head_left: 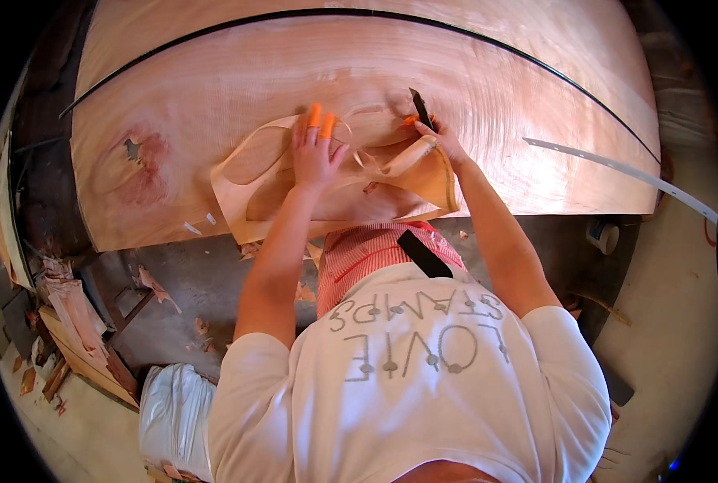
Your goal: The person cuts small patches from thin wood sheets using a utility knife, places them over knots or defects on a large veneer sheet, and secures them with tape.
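Resting palm down: the left hand, on the loose veneer piece, its fingers a little spread and the thumb standing apart.
Orange finger covers: on two neighbouring fingers of that hand; another bit of orange shows at the right hand.
Right hand: fingers clamped on a black utility knife, which slants up and leftward; whether they also pinch the veneer's curled edge just below, I cannot tell.
Loose veneer: in front of the person at the near edge of the large wood-grain sheet, irregular in outline, its right end curled upward, its lower edge reaching past the sheet's edge.
Black strip: across the far part of the sheet, bowed by the lens.
Perforated metal ruler: on the right, running from the sheet out beyond its edge.
Reddish knot mark: on the sheet's left part, a dark ragged patch beside it.
White slips: two, near the sheet's lower left edge.
Clothing: white T-shirt with grey lettering, above a red-and-white striped garment.
Lower left: white plastic bag, near leaning boards.
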Action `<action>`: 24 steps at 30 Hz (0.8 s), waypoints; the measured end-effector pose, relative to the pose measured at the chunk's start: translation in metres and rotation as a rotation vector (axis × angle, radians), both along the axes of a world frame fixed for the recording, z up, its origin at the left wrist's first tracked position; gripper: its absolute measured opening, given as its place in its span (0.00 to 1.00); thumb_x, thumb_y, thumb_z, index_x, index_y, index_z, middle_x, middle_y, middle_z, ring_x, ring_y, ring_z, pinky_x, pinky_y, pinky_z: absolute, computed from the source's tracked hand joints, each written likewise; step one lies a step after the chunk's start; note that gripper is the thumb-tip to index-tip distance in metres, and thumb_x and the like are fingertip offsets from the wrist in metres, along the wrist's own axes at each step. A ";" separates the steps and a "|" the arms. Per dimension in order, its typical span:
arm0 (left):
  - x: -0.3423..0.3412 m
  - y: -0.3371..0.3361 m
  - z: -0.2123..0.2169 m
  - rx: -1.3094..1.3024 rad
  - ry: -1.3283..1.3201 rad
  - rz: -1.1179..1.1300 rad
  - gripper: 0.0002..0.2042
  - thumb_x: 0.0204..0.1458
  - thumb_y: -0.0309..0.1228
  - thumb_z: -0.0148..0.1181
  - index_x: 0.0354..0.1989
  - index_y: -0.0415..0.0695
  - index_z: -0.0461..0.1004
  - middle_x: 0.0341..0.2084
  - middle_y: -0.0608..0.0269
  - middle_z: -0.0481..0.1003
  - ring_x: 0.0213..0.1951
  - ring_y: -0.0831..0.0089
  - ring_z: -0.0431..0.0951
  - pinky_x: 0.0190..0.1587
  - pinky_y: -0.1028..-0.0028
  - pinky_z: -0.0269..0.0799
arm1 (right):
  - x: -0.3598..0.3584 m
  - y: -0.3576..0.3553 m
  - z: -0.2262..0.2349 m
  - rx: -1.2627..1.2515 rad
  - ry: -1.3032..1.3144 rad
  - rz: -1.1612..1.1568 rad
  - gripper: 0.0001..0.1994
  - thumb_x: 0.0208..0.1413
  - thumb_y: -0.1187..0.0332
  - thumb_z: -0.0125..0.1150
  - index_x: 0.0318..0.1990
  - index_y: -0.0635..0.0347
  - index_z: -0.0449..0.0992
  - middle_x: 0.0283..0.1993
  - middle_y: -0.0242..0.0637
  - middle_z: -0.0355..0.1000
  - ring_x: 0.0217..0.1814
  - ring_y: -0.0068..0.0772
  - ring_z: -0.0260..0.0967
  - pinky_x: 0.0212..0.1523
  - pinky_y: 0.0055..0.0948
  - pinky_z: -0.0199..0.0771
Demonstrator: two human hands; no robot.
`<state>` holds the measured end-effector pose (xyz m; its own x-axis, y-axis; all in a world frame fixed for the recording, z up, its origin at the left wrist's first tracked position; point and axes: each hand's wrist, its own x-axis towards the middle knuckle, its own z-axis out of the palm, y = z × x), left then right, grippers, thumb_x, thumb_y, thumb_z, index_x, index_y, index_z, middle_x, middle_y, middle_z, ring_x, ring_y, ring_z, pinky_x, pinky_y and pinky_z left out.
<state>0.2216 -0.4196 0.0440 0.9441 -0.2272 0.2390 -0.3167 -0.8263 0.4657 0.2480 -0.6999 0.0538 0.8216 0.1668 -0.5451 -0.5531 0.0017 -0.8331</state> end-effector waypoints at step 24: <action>-0.276 0.137 -0.027 0.637 1.157 -0.033 0.14 0.46 0.41 0.56 0.30 0.43 0.76 0.33 0.53 0.75 0.37 0.56 0.75 0.34 0.57 0.68 | -0.002 0.001 -0.003 -0.104 -0.015 -0.013 0.08 0.56 0.63 0.55 0.40 0.52 0.69 0.16 0.16 0.51 0.14 0.09 0.45 0.13 0.14 0.43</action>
<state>-0.0540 -0.2826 0.0174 0.5212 -0.0253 -0.8531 -0.0256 -0.9996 0.0141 0.2458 -0.6985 0.0504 0.8314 0.0991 -0.5467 -0.5412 -0.0781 -0.8372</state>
